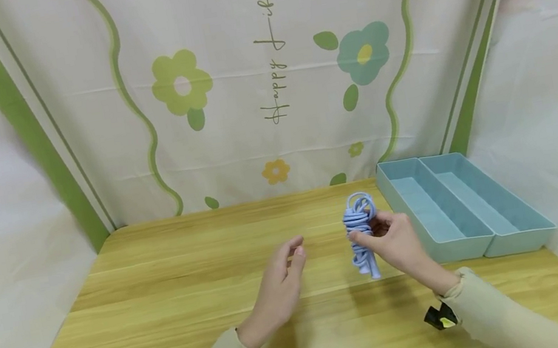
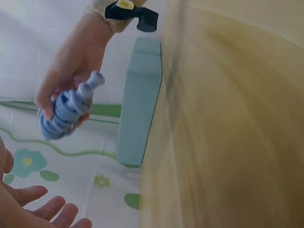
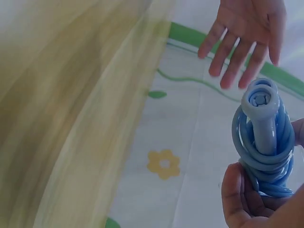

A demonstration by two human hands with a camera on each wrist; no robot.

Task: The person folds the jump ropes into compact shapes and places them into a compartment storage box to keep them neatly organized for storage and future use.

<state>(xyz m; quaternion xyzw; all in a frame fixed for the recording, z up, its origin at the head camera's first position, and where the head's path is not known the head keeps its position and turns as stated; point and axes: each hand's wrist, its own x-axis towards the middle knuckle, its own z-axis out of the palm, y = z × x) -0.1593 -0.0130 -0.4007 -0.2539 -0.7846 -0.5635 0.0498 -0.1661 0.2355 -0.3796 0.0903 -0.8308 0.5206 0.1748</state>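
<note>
A light blue jump rope [image 1: 359,228], its cord wound in coils round its two handles, is held up above the table by my right hand [image 1: 398,240]. Thumb and fingers grip the coils from the right side, and the handle ends point down toward me. In the right wrist view one handle's flared end [image 3: 260,99] faces the camera. My left hand [image 1: 279,281] hovers over the table to the left of the rope, apart from it and holding nothing. Its fingers look relaxed and spread in the right wrist view [image 3: 244,40].
Two long blue-green trays [image 1: 438,252] stand side by side at the table's right, just beyond my right hand. The wood-grain table [image 1: 180,313] ends at a printed curtain [image 1: 235,144] behind, and white cloth hangs at both sides.
</note>
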